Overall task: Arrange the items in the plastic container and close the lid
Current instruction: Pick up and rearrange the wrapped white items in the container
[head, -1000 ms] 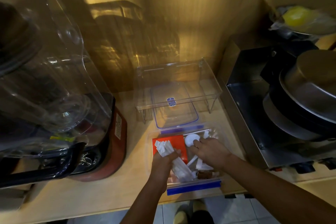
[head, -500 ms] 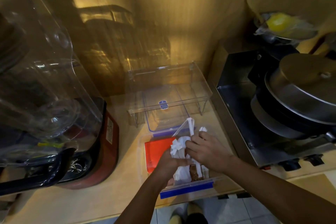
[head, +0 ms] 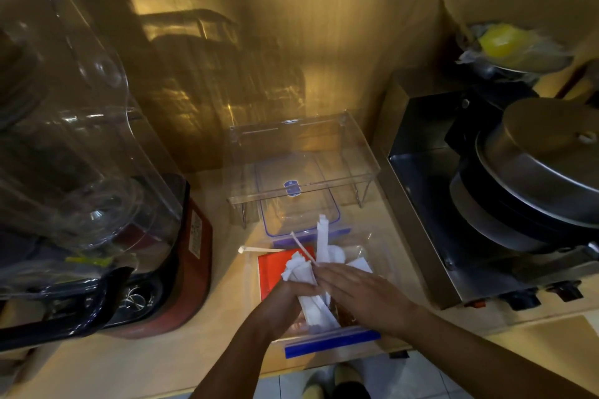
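Note:
A clear plastic container (head: 382, 266) with blue clips sits at the counter's front edge. Inside it lie a red packet (head: 270, 272) on the left and loose white items at the back. My left hand (head: 282, 304) is closed around a bundle of white wrapped utensils (head: 299, 272) held upright over the container. My right hand (head: 356, 291) rests against the bundle from the right, fingers pinching thin strips that stick up from it. The blue-rimmed clear lid (head: 301, 201) lies flat behind the container.
A clear acrylic stand (head: 350, 152) straddles the lid. A blender with a red base (head: 194, 256) and a large clear cover (head: 64, 126) fills the left. A steel appliance with a round lid (head: 544, 152) stands on the right. The floor shows below the counter edge.
Both hands have gathered the white utensils from the container floor into an upright bundle and lifted it slightly. The view has shifted closer.

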Motion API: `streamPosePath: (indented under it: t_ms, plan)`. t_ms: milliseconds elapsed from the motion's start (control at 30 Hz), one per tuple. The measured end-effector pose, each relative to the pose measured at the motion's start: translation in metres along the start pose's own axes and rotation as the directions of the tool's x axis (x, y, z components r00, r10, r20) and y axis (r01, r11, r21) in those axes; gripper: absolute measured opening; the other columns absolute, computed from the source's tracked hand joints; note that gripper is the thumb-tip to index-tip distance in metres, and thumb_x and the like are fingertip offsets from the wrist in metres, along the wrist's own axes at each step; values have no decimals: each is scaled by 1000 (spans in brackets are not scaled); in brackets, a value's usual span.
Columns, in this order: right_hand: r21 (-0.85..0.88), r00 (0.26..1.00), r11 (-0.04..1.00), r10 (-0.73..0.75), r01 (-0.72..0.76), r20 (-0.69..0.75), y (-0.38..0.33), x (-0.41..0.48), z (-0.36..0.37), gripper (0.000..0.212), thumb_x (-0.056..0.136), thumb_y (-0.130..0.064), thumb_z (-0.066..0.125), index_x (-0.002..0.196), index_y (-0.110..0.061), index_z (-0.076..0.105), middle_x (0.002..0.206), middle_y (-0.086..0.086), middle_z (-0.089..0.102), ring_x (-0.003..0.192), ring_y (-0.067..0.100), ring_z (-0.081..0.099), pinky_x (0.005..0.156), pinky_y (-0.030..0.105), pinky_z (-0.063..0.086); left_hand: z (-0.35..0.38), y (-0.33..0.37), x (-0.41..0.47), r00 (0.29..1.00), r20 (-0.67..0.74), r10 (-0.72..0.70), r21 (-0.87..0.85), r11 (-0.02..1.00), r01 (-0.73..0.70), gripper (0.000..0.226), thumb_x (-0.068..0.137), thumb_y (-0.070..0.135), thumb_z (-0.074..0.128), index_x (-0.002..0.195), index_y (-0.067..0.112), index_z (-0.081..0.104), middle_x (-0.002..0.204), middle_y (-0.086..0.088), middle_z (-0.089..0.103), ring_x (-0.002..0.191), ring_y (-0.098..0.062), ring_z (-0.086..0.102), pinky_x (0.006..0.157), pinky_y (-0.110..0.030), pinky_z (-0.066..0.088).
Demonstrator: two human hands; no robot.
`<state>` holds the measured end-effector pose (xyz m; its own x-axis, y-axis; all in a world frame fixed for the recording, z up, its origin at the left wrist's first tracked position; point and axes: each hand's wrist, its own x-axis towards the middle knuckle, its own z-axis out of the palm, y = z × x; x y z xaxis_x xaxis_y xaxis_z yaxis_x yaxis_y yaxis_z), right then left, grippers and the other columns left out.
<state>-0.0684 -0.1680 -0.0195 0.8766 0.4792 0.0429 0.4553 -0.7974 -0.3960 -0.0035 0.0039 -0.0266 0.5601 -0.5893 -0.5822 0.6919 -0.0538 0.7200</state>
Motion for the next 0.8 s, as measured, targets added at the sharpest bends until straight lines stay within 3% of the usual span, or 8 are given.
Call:
streamPosePath:
  t_ms: [100,200,333,400,467,567,667,800]
  plan:
    - [63,999,997,41,-41,9,-6,-2,-2,45,97,-25,43,141,-17,36,148,-3,41,134,-2,29,107,0,-3,-5,1,-1,996,55,64,-149,987,-55,23,74,8,69,97,3,70,95,-17,71,90,-29,66,80,-37,54]
    - [103,998,993,-66,64,19,-8,0,-14,27,89,-15,56,115,-10,63,116,3,69,110,8,61,104,0,20,3,1,0,996,-6,83,-63,995,-84,28,71,20,71,97,10,73,95,-10,75,92,-24,70,78,-32,56]
    - [-136,988,980,-150,144,-40,-2,-2,-13,26,70,-25,78,96,-24,71,108,-8,72,106,7,64,97,29,49,13,1,4,962,-252,109,-43,991,-124,4,71,8,71,70,11,74,73,-11,73,69,-16,72,62,-25,57]
    - [-223,992,974,-70,45,-108,-4,-2,-9,43,67,-35,75,109,-29,64,117,-7,69,115,10,57,92,36,50,15,4,6,919,-388,70,-84,990,-111,9,76,5,70,84,4,66,85,-19,67,80,-26,69,78,-36,57]
    - [-90,959,995,23,-51,-284,-4,-2,-4,39,77,-31,58,116,-26,56,116,-1,67,114,10,50,93,32,47,11,8,4,881,-466,84,-57,991,-125,28,75,6,73,100,3,59,96,-21,65,93,-35,64,90,-47,52]
    - [201,868,957,278,-211,-412,2,14,-9,22,82,-6,53,101,-12,64,100,10,70,99,16,60,85,37,50,2,11,-7,880,-435,191,20,979,-202,25,73,3,73,94,10,63,87,-13,71,80,-27,68,74,-37,57]
    - [287,873,908,388,-306,-296,13,39,-20,14,85,1,57,92,-1,69,89,16,67,83,30,64,73,39,51,-6,4,-17,825,-500,262,88,963,-253,17,73,3,73,84,14,66,73,-2,74,71,-22,70,60,-27,56]
    - [278,915,908,367,-312,-170,11,84,-21,14,89,-15,58,94,-8,69,93,9,65,88,24,60,75,32,45,-9,-3,-26,671,-690,270,106,955,-276,17,72,7,76,69,16,62,59,3,67,56,-12,63,53,-25,48]
